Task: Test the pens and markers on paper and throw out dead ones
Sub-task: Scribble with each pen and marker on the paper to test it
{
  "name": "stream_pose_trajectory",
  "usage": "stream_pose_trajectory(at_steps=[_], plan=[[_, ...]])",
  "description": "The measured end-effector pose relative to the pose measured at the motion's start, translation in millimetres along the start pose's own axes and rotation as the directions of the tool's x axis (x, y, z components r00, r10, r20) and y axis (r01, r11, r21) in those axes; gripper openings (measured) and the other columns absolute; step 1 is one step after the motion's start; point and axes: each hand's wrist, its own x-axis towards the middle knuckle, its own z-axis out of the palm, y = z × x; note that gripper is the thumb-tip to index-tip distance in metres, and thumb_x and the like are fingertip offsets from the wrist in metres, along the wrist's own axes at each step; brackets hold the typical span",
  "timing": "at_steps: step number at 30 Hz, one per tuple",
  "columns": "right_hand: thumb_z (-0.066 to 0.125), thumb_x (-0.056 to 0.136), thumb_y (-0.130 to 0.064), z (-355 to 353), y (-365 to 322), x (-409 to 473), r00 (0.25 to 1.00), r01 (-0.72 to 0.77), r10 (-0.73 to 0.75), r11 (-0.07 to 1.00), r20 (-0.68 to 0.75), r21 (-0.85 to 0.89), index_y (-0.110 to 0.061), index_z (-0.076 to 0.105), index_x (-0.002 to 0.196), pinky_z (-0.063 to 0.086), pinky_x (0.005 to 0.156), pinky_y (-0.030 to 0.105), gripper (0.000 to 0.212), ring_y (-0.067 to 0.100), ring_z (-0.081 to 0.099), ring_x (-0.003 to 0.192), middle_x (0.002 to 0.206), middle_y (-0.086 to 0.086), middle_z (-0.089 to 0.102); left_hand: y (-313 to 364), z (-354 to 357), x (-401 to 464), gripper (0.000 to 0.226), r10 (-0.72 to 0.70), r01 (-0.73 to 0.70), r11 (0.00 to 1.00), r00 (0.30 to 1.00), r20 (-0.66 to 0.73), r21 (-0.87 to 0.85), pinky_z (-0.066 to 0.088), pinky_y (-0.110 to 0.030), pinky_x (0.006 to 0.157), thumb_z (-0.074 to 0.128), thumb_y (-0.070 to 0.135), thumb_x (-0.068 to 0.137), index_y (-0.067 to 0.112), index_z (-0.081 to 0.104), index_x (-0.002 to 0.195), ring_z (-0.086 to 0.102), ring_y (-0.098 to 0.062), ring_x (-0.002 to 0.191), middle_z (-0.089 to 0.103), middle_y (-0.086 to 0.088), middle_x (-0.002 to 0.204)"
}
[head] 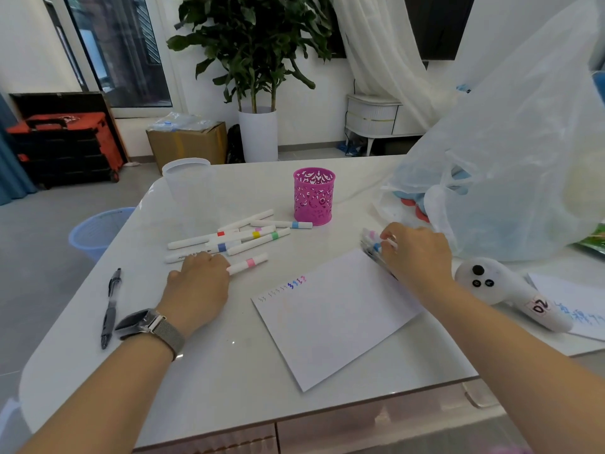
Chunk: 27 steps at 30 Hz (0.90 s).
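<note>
A white sheet of paper (330,319) lies on the table with a row of small squiggles along its top left edge. My left hand (199,283) grips a white marker with a pink band (250,263) that points right. Several white markers with coloured bands (242,235) lie loose behind it. My right hand (415,253) is curled over a bunch of pens and markers (371,244) at the paper's far right corner and pinches one of them. A black pen (111,306) lies alone at the left.
A pink cut-out pen cup (313,195) stands behind the markers, a clear plastic cup (186,185) at the far left corner. A big translucent bag (510,165) fills the right. A white controller (510,293) lies right of the paper. A blue waste basket (98,231) stands on the floor.
</note>
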Motion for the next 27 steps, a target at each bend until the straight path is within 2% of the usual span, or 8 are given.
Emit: stream_pose_trajectory(at_steps=[4,7,13,17,19,21,24,27], plan=[[0.047,0.091,-0.023,4,3,-1,0.999,0.027,-0.019,0.986,0.048,-0.167,-0.022,0.071,0.099,0.029,0.074,0.033,0.026,0.026,0.055,0.094,0.086,0.001,0.066,8,5,0,0.022,-0.006,0.009,0.999,0.998,0.068,-0.044,0.045,-0.034,0.079,0.040,0.012,0.095,0.012,0.047,0.115,0.046,-0.023,0.095,0.048,-0.008,0.108],[0.061,0.088,-0.021,-2,-7,-2,0.984,0.175,-0.172,0.982,-0.044,0.070,-0.024,0.069,0.112,0.037,0.092,0.040,0.025,0.027,0.049,0.118,0.118,-0.002,0.066,26,-7,-2,0.018,-0.065,0.086,0.946,0.995,0.077,-0.313,0.039,-0.029,0.063,0.036,0.013,0.098,0.006,0.051,0.105,0.047,-0.023,0.081,0.054,-0.013,0.103],[0.057,0.092,-0.024,-28,-56,-21,0.817,0.519,-0.571,0.790,0.082,0.326,-0.044,0.037,0.138,0.052,0.072,0.028,0.053,0.005,0.052,0.085,0.102,-0.014,0.060,64,-37,-24,0.029,-0.015,0.213,0.511,0.971,0.240,-0.833,0.046,-0.029,0.069,0.036,0.019,0.099,0.013,0.064,0.099,0.044,-0.016,0.067,0.045,-0.004,0.078],[0.057,0.091,-0.032,-21,-70,-30,0.799,0.543,-0.598,0.760,0.058,0.357,-0.031,0.055,0.114,0.050,0.065,0.032,0.023,0.012,0.057,0.076,0.085,-0.011,0.061,72,-41,-37,0.026,0.118,0.212,0.385,0.954,0.275,-0.899,0.048,-0.023,0.066,0.042,0.021,0.098,0.016,0.067,0.104,0.049,-0.012,0.072,0.055,-0.001,0.089],[0.058,0.085,-0.042,-20,-71,-31,0.852,0.477,-0.523,0.781,0.006,0.403,-0.021,0.057,0.082,0.046,0.058,0.033,0.021,0.022,0.058,0.063,0.063,-0.008,0.056,72,-40,-39,0.028,0.123,0.218,0.334,0.955,0.271,-0.917,0.047,-0.022,0.063,0.042,0.019,0.098,0.018,0.069,0.099,0.050,-0.010,0.068,0.058,0.004,0.086],[0.050,0.086,-0.044,-28,-71,-29,0.936,0.178,-0.331,0.738,0.120,0.651,-0.015,0.055,0.069,0.045,0.058,0.032,0.034,0.022,0.057,0.056,0.057,0.002,0.063,68,-37,-37,0.023,0.061,0.115,0.461,0.985,0.161,-0.880,0.045,-0.021,0.067,0.043,0.023,0.098,0.021,0.066,0.102,0.055,-0.011,0.074,0.058,0.010,0.088],[0.039,0.097,-0.027,-47,-77,-30,0.798,-0.440,-0.325,0.260,0.507,0.860,-0.007,0.053,0.086,0.043,0.050,0.029,0.026,0.023,0.055,0.060,0.068,0.014,0.067,64,-37,-35,0.024,0.108,-0.068,0.643,0.994,0.003,-0.763,0.043,-0.014,0.067,0.051,0.035,0.093,0.033,0.051,0.117,0.058,-0.005,0.081,0.055,0.016,0.105],[0.043,0.097,-0.018,-55,-85,-32,0.795,-0.483,-0.334,0.153,0.505,0.862,-0.010,0.047,0.073,0.034,0.046,0.026,0.025,0.019,0.044,0.055,0.057,0.006,0.054,68,-38,-38,0.016,0.289,-0.216,0.604,0.957,-0.042,-0.767,0.049,-0.019,0.072,0.052,0.038,0.092,0.038,0.050,0.108,0.060,-0.006,0.082,0.058,0.015,0.104]])
